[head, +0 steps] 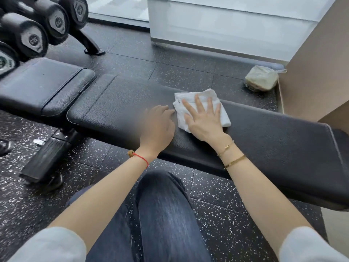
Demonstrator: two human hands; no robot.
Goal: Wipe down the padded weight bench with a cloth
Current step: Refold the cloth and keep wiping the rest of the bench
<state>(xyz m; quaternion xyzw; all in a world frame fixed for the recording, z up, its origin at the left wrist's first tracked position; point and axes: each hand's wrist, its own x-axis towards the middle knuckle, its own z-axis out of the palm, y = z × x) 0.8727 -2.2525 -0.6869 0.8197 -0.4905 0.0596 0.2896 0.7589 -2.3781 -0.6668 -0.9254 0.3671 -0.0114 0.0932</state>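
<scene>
A long black padded bench (pixel 273 140) runs across the view from the left to the right edge. Its separate seat pad (pixel 43 84) lies at the left. A folded white cloth (pixel 186 103) lies on the middle of the long pad. My right hand (pixel 203 120) presses flat on the cloth with fingers spread. My left hand (pixel 157 127) rests on the pad just left of the cloth, fingers curled, its fingertips near the cloth's edge, holding nothing.
A rack of black dumbbells (pixel 32 36) stands at the back left. A tied plastic bag (pixel 261 78) sits on the speckled rubber floor (pixel 188 72) beyond the bench, beside a tan wall (pixel 317 69). The bench's metal foot (pixel 45 159) juts out at lower left. My knee (pixel 162 201) is below.
</scene>
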